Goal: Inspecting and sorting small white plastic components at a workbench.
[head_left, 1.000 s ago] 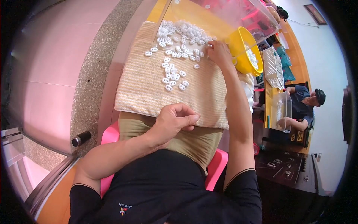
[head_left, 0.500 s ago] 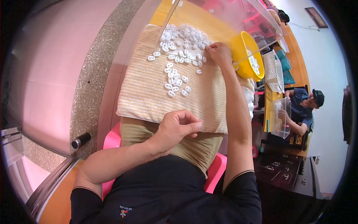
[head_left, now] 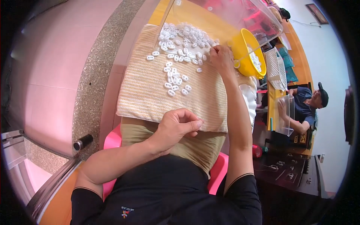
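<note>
**Hands on the towel, white pieces at its far end**

Shifted slightly since the earlier frame, the right hand (head_left: 221,58) sits at the right edge of the heap of white oval pieces (head_left: 180,56), fingers curled on them; whether it grips one I cannot tell. At the towel's near edge, the left hand (head_left: 176,127) pinches its fingertips together on something too small to make out. That striped towel (head_left: 150,97) covers an orange counter (head_left: 195,18); a yellow bowl (head_left: 243,52) stands just right of it, a white basket (head_left: 277,67) beyond. Left of the towel runs a speckled stone ledge (head_left: 93,82).
</note>
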### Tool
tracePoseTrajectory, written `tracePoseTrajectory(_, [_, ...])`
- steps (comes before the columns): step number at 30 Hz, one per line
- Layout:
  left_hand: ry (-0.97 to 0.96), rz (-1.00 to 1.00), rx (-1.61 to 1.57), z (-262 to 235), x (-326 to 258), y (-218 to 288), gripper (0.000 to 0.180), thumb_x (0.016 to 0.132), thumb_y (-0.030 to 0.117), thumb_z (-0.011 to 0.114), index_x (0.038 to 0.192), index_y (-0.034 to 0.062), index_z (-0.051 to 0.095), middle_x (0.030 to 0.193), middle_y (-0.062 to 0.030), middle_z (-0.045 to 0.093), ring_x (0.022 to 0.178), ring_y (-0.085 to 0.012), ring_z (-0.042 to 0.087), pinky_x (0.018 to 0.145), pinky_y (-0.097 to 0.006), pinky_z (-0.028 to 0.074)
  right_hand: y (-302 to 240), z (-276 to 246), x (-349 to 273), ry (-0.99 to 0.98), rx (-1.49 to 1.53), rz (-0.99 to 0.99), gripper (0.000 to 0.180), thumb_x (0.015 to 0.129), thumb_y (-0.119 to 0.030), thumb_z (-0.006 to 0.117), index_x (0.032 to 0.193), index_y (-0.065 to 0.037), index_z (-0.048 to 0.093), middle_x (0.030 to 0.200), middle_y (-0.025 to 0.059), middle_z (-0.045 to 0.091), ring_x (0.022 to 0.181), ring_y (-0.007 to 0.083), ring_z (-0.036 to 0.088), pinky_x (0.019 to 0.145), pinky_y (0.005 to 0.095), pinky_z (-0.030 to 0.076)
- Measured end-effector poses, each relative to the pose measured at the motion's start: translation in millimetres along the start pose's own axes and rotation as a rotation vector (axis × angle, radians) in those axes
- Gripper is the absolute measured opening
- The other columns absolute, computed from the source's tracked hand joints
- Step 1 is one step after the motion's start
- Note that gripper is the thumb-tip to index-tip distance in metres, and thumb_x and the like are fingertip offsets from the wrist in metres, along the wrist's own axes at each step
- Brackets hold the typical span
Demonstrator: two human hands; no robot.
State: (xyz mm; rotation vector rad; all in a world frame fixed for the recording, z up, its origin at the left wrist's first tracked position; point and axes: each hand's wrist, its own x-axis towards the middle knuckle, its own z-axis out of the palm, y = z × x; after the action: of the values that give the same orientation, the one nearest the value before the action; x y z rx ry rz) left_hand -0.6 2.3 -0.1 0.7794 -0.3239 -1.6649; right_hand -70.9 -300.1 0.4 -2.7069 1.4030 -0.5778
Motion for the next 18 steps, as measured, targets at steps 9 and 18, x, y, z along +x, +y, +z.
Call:
tracePoseTrajectory(9, [0.093, 0.008, -0.074, -5, 3, 2, 0.01, 0.088, 0.008, 0.067, 0.095, 0.0048, 0.061, 0.082, -0.0036, 0.065, 0.07, -0.0097, 0.061, 0.064, -0.024, 0.054, -30, -50, -72, -0.23, 0.645, 0.107, 0.025, 0.088, -0.022, 0.063, 0.092, 0.002, 0.069, 0.064, -0.0021, 0.055, 0.054, 0.0053, 0.051, 0.047, 0.0219, 0.041])
tracePoseTrajectory(18, [0.125, 0.148, -0.103, -3, 6, -1, 0.017, 0.091, 0.015, 0.065, 0.103, 0.0042, 0.059, 0.088, -0.0024, 0.064, 0.073, -0.0086, 0.06, 0.068, -0.025, 0.056, -69, -81, -183, -0.542, 1.079, 0.185, 0.016, 0.09, -0.014, 0.065, 0.095, 0.002, 0.066, 0.075, -0.0012, 0.062, 0.068, 0.0035, 0.054, 0.059, 0.0205, 0.045])
